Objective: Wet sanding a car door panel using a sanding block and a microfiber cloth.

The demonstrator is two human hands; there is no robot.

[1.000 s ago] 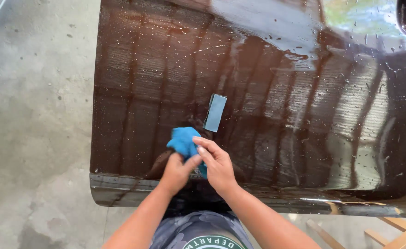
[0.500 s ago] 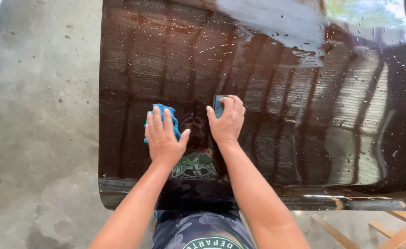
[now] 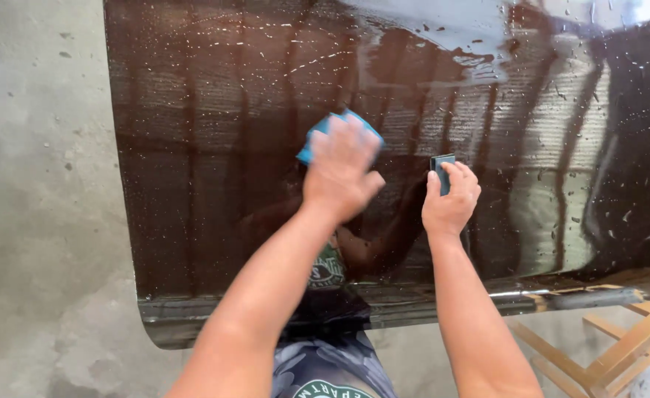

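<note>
Head view looks down on a large dark brown panel (image 3: 214,147), glossy and wet, beaded with water drops and streaked with pale reflections; it fills most of the frame and its lower edge curls under near the person's body; the left hand (image 3: 339,173) lies flat on the panel, fingers spread and blurred, pressing a blue cloth (image 3: 317,133) against the surface; the cloth shows only past the fingertips and at the hand's left side, the rest hidden beneath the palm; the right hand (image 3: 450,199) rests just beside it to the right, fingers curled round a small dark block (image 3: 441,168) with a bluish face, held upright against the panel between thumb and fingers; the two hands are near each other but apart, both about the middle of the panel; both forearms reach up from the bottom of the frame, bare; a reflection of the arms and of a green shirt emblem shows in the gloss between them; below the panel's edge a patterned grey shirt (image 3: 325,368) is seen; grey concrete floor (image 3: 37,221), stained and speckled, runs down the left side and under the panel; at the lower right a light wooden stand (image 3: 627,346) juts out beneath the panel's edge, and a pale rounded thing at the very corner is too cut off to tell.
</note>
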